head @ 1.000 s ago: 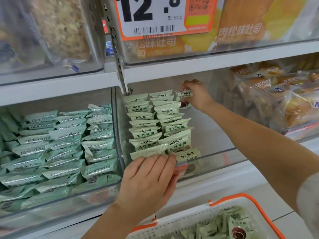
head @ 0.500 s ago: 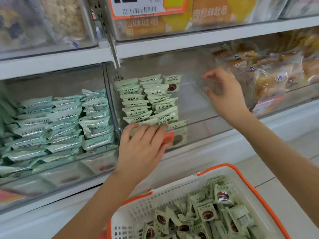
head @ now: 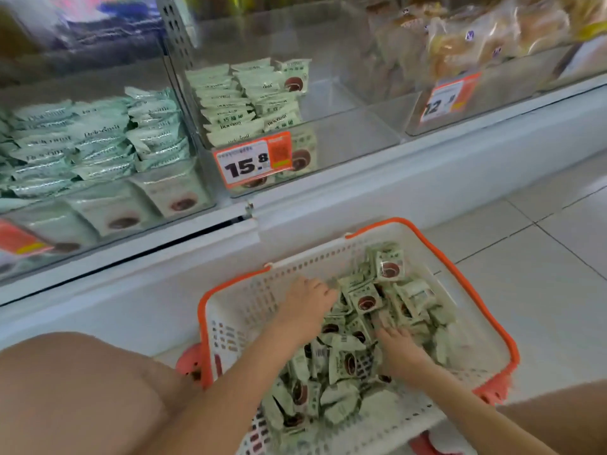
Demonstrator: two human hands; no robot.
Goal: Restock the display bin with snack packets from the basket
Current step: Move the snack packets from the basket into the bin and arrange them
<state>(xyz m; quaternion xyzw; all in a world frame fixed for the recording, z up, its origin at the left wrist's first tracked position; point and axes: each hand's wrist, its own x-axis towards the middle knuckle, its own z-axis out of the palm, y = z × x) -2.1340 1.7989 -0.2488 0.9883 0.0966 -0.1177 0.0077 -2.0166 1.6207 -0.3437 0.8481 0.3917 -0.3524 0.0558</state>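
- Orange-rimmed white basket (head: 502,336) on the floor holds our pale green snack packets (head: 364,302).
- Our left hand (head: 307,310) and right hand (head: 399,346) rest among them; we cannot tell either grip.
- Above, the display bin (head: 358,139) stands partly filled.

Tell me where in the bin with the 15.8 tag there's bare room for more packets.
The display bin is bare on its right side, from the stacked packets to its right clear wall. Its left side is crowded, two rows deep. In the basket, only the corner beyond the left hand is bare.
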